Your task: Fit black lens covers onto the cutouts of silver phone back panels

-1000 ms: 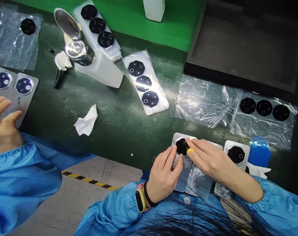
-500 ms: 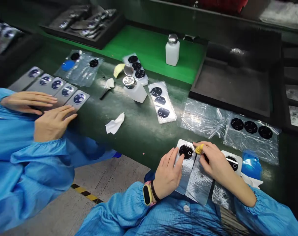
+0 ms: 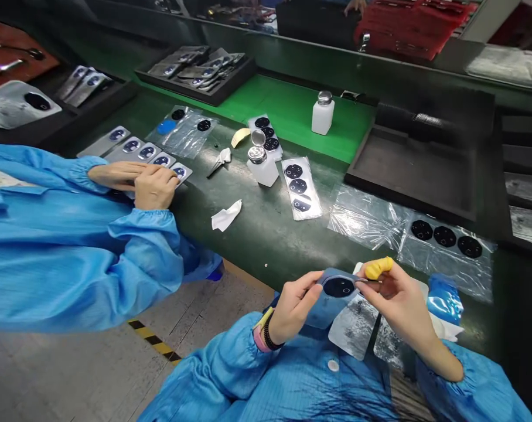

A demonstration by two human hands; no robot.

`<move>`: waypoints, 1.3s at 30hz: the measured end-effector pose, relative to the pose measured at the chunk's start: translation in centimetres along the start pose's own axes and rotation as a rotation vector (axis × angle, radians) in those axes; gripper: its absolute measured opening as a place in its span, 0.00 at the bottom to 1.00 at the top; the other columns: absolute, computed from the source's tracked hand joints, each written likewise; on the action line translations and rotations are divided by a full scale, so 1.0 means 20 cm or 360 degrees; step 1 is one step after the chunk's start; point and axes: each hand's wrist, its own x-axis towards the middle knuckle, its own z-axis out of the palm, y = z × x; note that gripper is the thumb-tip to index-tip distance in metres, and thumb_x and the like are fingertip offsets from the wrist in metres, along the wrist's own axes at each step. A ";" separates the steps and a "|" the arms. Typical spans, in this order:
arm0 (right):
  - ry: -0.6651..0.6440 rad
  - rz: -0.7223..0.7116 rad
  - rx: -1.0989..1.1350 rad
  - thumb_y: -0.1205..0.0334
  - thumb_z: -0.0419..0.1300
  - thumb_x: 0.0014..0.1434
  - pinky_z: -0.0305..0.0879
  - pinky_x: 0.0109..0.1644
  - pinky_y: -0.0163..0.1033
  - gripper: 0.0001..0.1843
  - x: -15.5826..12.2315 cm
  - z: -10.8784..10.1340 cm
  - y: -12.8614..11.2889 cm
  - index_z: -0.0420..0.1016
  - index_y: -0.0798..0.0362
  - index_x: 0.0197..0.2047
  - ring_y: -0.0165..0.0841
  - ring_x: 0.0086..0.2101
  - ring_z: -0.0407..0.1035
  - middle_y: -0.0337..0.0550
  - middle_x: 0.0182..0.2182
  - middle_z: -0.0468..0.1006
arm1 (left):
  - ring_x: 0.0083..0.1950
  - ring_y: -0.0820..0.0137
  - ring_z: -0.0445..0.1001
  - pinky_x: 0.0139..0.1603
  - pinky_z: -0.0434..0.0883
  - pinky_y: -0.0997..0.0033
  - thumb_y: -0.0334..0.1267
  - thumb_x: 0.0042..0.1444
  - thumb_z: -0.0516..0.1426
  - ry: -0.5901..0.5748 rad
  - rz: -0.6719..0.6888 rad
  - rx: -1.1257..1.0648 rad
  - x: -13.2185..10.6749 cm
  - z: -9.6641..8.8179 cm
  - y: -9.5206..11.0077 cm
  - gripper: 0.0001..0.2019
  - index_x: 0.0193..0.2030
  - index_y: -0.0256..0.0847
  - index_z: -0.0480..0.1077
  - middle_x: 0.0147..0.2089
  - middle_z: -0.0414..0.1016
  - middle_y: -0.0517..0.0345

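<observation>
My left hand is closed on the left edge of a blue-grey phone back cover, tilted up off the table. A black round camera lens plate sits near its top. My right hand, a yellow finger cot on one finger, pinches at the cover's upper right corner. A thin dark sliver shows between those fingers; I cannot make out what it is. Under and beside my hands lie more silvery phone back covers, partly hidden.
A co-worker's hands rest over a row of covers at left. White pump bottles, lens plate sheets, clear film, a black tray, a blue packet and crumpled tissue lie around.
The cover that lay flat under my left hand is now lifted and tilted between both hands. My right fingers are at its corner. The view has shifted, showing more at left.
</observation>
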 end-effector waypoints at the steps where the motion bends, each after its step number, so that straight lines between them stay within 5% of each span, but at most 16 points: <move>1: 0.0036 -0.0100 -0.0036 0.58 0.65 0.55 0.75 0.33 0.32 0.09 -0.03 0.01 -0.02 0.68 0.49 0.31 0.29 0.30 0.75 0.38 0.29 0.76 | 0.41 0.66 0.80 0.42 0.74 0.75 0.46 0.66 0.48 -0.0034 -0.0007 -0.0019 0.00 -0.01 0.03 0.20 0.48 0.35 0.75 0.42 0.81 0.51; 6: 0.0088 -0.0482 -0.0212 0.73 0.60 0.56 0.76 0.34 0.33 0.09 -0.15 0.00 -0.10 0.70 0.48 0.34 0.31 0.32 0.75 0.38 0.31 0.77 | 0.39 0.69 0.81 0.40 0.74 0.79 0.43 0.66 0.49 -0.0133 0.0181 0.0055 -0.02 -0.01 0.13 0.18 0.45 0.36 0.78 0.40 0.82 0.53; 11: 0.0098 -0.0640 -0.0288 0.78 0.61 0.53 0.77 0.37 0.34 0.14 -0.19 -0.02 -0.12 0.69 0.48 0.36 0.32 0.32 0.76 0.37 0.31 0.78 | 0.42 0.69 0.81 0.43 0.76 0.79 0.40 0.68 0.48 -0.0163 0.0493 0.0092 -0.04 0.00 0.16 0.16 0.47 0.37 0.77 0.43 0.82 0.51; 20: 0.0096 -0.0593 -0.0118 0.78 0.60 0.54 0.78 0.36 0.33 0.14 -0.23 -0.01 -0.15 0.71 0.48 0.37 0.30 0.32 0.76 0.37 0.32 0.78 | 0.37 0.70 0.82 0.39 0.76 0.82 0.37 0.68 0.49 -0.0115 0.0714 0.0207 -0.05 0.00 0.20 0.15 0.44 0.35 0.76 0.37 0.82 0.50; 29: 0.0005 -0.0293 0.0251 0.69 0.63 0.56 0.74 0.35 0.32 0.06 -0.22 0.07 -0.13 0.75 0.47 0.34 0.28 0.31 0.73 0.37 0.29 0.78 | 0.30 0.73 0.81 0.32 0.75 0.83 0.33 0.66 0.50 0.0117 0.1002 0.0418 -0.06 0.07 0.18 0.11 0.40 0.35 0.74 0.30 0.81 0.53; 35: 0.0052 -0.0138 0.0365 0.58 0.67 0.54 0.72 0.32 0.33 0.06 -0.20 0.08 -0.09 0.74 0.48 0.30 0.28 0.29 0.72 0.37 0.26 0.76 | 0.30 0.73 0.80 0.32 0.74 0.83 0.30 0.63 0.51 0.0139 0.0921 0.0453 -0.06 0.08 0.16 0.11 0.40 0.34 0.75 0.32 0.82 0.52; 39: 0.0028 -0.0078 0.0384 0.58 0.68 0.53 0.72 0.32 0.32 0.10 -0.18 0.07 -0.06 0.71 0.50 0.27 0.28 0.28 0.71 0.36 0.25 0.75 | 0.19 0.78 0.66 0.21 0.64 0.82 0.36 0.61 0.52 -0.0008 0.0492 0.0433 -0.06 0.08 0.16 0.12 0.34 0.35 0.76 0.21 0.72 0.61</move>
